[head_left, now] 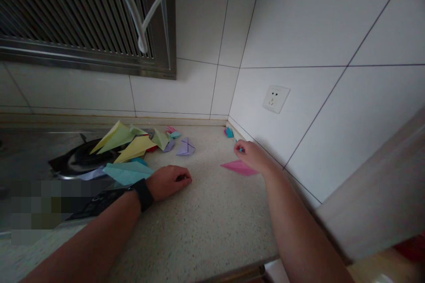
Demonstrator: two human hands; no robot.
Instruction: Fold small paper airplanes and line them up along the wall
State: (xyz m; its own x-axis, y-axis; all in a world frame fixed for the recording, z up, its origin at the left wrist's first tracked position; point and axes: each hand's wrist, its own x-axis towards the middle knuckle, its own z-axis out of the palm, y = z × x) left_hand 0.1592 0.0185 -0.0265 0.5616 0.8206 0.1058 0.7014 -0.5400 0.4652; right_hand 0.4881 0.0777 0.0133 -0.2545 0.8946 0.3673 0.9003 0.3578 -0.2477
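Observation:
My left hand [170, 181], with a black band on its wrist, rests on the countertop with its fingers curled closed and nothing visible in them. Beside it lies a light blue paper plane [128, 172]. My right hand [253, 154] pinches a small blue folded paper [241, 150] near the side wall; the fingers cover most of it. Under that hand a pink paper plane [239, 167] lies on the counter. Just beyond, a small blue and pink folded paper [229, 132] sits in the corner.
Yellow paper planes [134, 148] are heaped over the stove burner [88, 154] at left. Purple folded paper [186, 147] lies nearby on the speckled countertop [206, 221]. A range hood [133, 64] hangs above, with a white cable [142, 40]. A socket [276, 99] is on the right wall.

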